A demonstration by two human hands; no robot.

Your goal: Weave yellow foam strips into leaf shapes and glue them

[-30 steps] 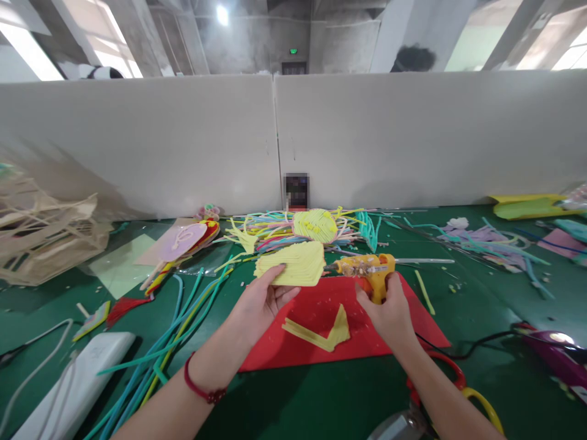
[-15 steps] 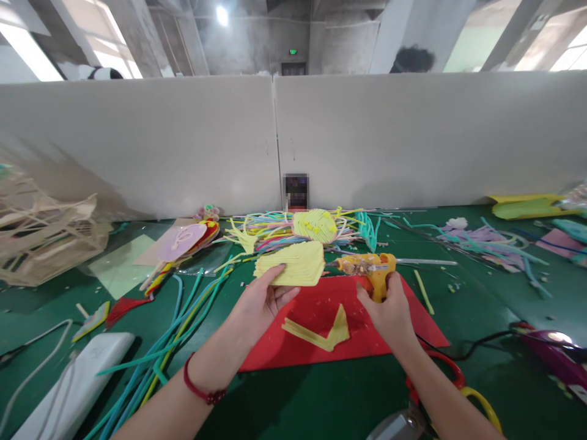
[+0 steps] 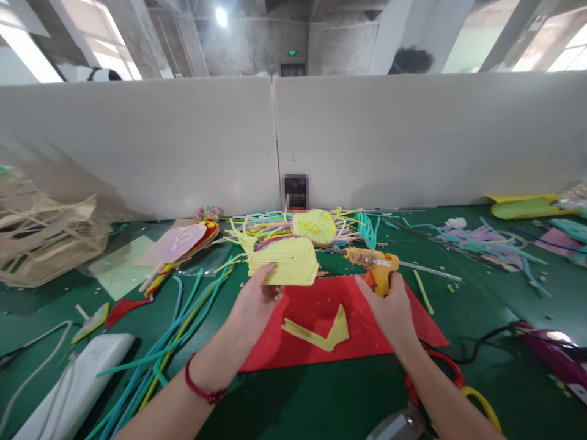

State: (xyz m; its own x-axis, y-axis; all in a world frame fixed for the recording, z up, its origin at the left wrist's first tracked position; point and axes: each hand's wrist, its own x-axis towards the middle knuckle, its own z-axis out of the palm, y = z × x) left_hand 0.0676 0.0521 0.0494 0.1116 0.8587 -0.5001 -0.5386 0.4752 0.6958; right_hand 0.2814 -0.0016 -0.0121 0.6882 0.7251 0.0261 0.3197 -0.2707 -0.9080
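Observation:
Between the thumb and fingers of my left hand [image 3: 254, 302] is a flat pale-yellow panel [image 3: 287, 263] made of strips laid side by side. My right hand [image 3: 389, 305] grips a yellow-orange hot glue gun [image 3: 378, 269]; a clear glue stick [image 3: 431, 270] pokes out of its back. The gun's nozzle points left at the panel, with a gap between them. Below both hands, a bent yellow strip piece [image 3: 321, 333] rests on a red sheet [image 3: 367, 348].
Colourful strips with a round yellow piece [image 3: 314, 226] lie at the back. Scissors [image 3: 443, 373] and a purple tool [image 3: 550, 351] are at the right. Blue-green strips [image 3: 169, 342], a white power strip [image 3: 77, 385] and a lilac fan [image 3: 183, 241] lie left. A white partition [image 3: 137, 146] stands behind.
My left hand has shifted slightly left with the yellow panel. The glue gun has moved a little right and tilted, widening the gap between nozzle and panel.

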